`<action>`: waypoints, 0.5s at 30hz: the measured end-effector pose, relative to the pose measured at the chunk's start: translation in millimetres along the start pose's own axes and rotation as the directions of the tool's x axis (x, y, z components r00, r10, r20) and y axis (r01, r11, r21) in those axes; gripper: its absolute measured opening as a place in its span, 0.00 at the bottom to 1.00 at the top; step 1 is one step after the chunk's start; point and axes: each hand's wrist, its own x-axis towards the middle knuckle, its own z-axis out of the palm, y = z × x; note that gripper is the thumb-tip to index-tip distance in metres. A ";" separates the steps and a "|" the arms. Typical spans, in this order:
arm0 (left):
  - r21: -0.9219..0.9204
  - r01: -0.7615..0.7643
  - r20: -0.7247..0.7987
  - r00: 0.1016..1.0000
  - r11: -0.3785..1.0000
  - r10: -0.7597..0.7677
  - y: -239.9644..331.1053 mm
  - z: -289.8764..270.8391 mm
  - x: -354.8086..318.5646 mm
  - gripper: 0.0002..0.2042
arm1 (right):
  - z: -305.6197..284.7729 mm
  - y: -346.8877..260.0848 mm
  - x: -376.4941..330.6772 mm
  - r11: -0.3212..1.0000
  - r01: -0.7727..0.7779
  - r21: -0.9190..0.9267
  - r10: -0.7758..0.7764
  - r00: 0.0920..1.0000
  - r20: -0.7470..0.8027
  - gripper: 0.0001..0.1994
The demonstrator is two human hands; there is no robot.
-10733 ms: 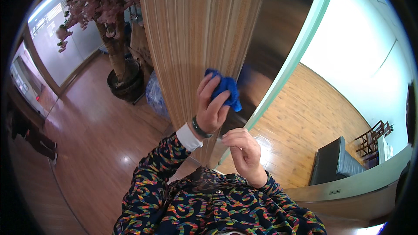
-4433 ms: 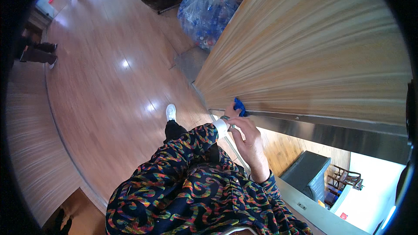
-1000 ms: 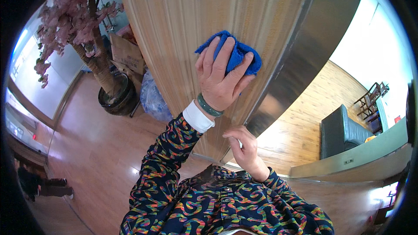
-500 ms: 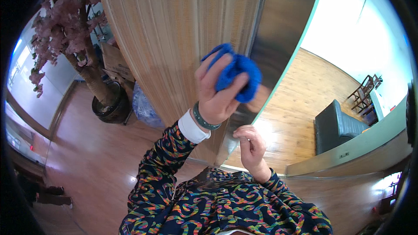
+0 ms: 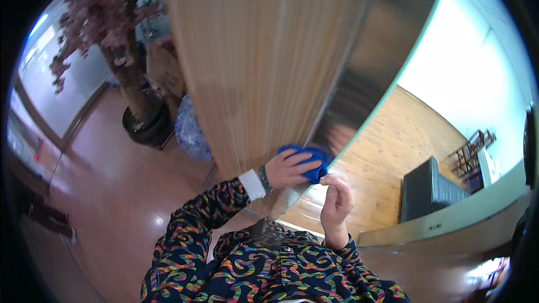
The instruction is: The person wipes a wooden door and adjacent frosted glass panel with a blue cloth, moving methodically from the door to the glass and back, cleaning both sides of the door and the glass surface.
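Observation:
My left hand (image 5: 287,168) is closed round a bunched blue cloth (image 5: 312,164), low on the wood-grain panel (image 5: 252,67) where it meets a dark, shiny metal strip (image 5: 368,73). A dark green bangle (image 5: 264,179) circles that wrist, below a white cuff. Just right of the cloth is my right hand (image 5: 338,201), its fingers curled in and their tips close to the cloth's right end. Whether they touch it I cannot tell. No object shows in the right hand. A blurred reflection of a hand appears in the metal strip.
At the left, a pink-blossomed tree stands in a black pot (image 5: 147,126) beside a cardboard box (image 5: 164,70) and a clear plastic bag (image 5: 192,129). Through the opening at the right are a dark sofa (image 5: 418,191) and wooden chairs (image 5: 469,148). A person's leg (image 5: 50,219) shows at far left.
My left hand has moved down the panel with the blue cloth, ending close to my right hand. The right hand stays curled, slightly further right and lower. The view has shifted a little.

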 end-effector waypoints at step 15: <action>0.095 0.408 -0.245 0.894 0.908 -0.376 18.2 -7.2 -24.1 0.17 | 11.5 -16.9 -24.4 0.987 -0.157 0.024 0.148 0.967 0.209 0.09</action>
